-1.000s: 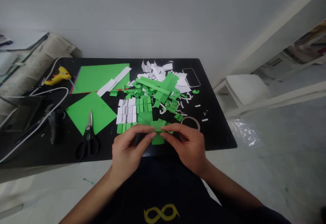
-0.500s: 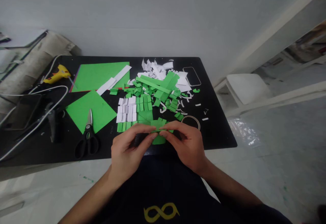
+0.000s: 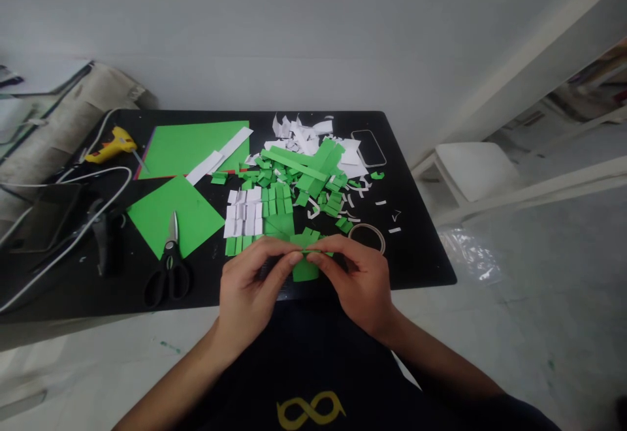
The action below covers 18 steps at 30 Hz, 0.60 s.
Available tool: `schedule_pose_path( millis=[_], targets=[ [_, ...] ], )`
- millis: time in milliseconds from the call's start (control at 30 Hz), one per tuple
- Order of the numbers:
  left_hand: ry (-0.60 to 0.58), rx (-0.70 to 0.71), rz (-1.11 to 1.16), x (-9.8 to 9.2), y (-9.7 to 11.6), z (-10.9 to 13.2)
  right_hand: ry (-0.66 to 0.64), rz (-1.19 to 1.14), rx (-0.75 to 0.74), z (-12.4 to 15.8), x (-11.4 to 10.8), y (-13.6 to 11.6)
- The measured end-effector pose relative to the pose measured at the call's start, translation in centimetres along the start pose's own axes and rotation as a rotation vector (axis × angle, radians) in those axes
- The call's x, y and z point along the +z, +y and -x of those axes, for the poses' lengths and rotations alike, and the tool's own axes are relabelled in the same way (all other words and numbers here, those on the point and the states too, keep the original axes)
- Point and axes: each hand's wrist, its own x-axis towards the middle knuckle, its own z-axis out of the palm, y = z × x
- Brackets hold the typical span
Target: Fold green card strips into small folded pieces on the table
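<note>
A green paper piece [image 3: 305, 269] is pinched between both hands near the table's front edge. My left hand [image 3: 252, 287] has its thumb and forefinger on the paper's left side. From the right, my right hand [image 3: 360, 281] pinches the same piece, its fingertips close to the left ones. Just behind my left hand lies a block of folded white strips [image 3: 243, 211] with folded green strips [image 3: 277, 199] beside it. A heap of green paper pieces [image 3: 313, 166] is farther back, with white scraps [image 3: 298, 134] behind it.
Black scissors [image 3: 170, 271] lie over a green sheet [image 3: 161, 212] at the left. A yellow glue gun [image 3: 113, 146] with white cable is at the back left. A tape roll [image 3: 367, 238] sits beside my right hand. A white stool [image 3: 473, 170] stands right of the black table [image 3: 416, 258].
My left hand has shifted slightly right, and its thumb has moved a little on the green paper. Both hands still pinch the piece.
</note>
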Motion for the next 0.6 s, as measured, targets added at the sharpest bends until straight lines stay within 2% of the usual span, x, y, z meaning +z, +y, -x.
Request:
schedule_pose_path(
  millis=[200, 433, 600],
  targets=[
    [-0.016, -0.006, -0.022, 0.1, 0.0, -0.1, 0.006, -0.007, 0.009, 0.1, 0.1, 0.4],
    [-0.028, -0.04, 0.015, 0.4, -1.6, -0.8, 0.021, 0.038, 0.006, -0.8, 0.1, 1.5],
    [-0.015, 0.011, 0.007, 0.6, -2.0, -1.7, 0.033, 0.053, -0.047, -1.8, 0.1, 1.7]
  ],
)
